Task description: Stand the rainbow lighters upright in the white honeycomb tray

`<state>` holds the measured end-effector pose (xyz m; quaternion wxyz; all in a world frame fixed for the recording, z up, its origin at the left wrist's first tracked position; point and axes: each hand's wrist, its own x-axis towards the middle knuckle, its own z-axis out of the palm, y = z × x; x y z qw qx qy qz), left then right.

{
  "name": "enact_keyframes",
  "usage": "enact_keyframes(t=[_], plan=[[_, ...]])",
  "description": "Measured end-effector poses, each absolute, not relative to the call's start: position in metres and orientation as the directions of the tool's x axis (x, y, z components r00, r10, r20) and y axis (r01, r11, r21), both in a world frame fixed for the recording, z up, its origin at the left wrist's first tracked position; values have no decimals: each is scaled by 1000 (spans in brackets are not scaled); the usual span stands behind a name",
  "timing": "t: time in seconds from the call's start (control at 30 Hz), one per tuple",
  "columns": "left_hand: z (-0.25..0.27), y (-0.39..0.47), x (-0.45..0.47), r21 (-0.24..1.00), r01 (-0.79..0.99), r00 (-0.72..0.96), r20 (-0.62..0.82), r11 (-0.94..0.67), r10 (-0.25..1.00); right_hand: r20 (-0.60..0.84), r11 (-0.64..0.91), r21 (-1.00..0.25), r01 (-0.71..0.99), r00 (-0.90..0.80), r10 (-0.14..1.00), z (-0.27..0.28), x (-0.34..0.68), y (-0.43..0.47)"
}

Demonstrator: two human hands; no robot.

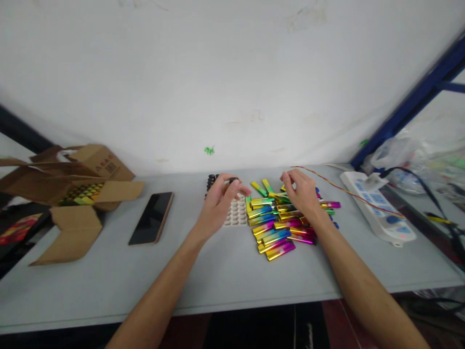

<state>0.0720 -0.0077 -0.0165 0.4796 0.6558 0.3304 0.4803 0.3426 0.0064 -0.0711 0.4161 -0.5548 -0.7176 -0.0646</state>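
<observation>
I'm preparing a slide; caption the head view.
Left hand at a pale holed tray, right hand at a pile of shiny multicolored sticks on a gray table.

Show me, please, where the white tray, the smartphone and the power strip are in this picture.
White tray (238,213): head view, on its uncovered front part.
Smartphone (151,218): head view, middle of its dark screen.
Power strip (374,198): head view, on its upper face.
</observation>
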Motion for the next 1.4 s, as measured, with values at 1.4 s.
enact_keyframes(t=[1.4], plan=[[-24,38,6,223,767,497,386,-602,777,766,306,-445,842,181,617,-46,374,0]])
